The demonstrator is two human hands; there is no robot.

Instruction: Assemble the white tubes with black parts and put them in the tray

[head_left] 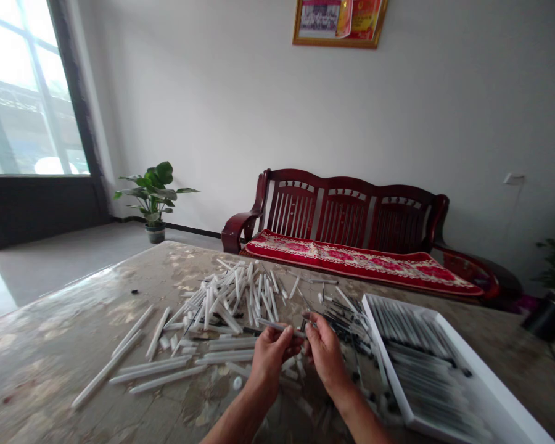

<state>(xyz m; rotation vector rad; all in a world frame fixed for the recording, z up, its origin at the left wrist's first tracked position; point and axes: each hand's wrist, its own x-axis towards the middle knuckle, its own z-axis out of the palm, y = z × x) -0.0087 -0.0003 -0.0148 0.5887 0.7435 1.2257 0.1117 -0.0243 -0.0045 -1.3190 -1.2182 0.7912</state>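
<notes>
My left hand [271, 357] is closed around a translucent whitish pen barrel [272, 324], which points up and to the left. Right beside it, my right hand [322, 345] pinches at the barrel's other end. A thin dark piece shows near its fingertips, too small to name. Beyond both hands lies a loose heap of white pen barrels [240, 287]. Several more barrels [161, 382] are spread out to the left. Thin dark pen parts [342, 314] are scattered between my right hand and a white box [478, 376]. Rows of pens [416, 327] with dark ends lie in that box.
A patterned cover [50, 364] lies over the table. Behind the table stands a dark red wooden bench [342, 206] with a red floral runner [361, 259]. A potted plant [155, 191] is at the left. The right side has a dark cylindrical container [549, 316].
</notes>
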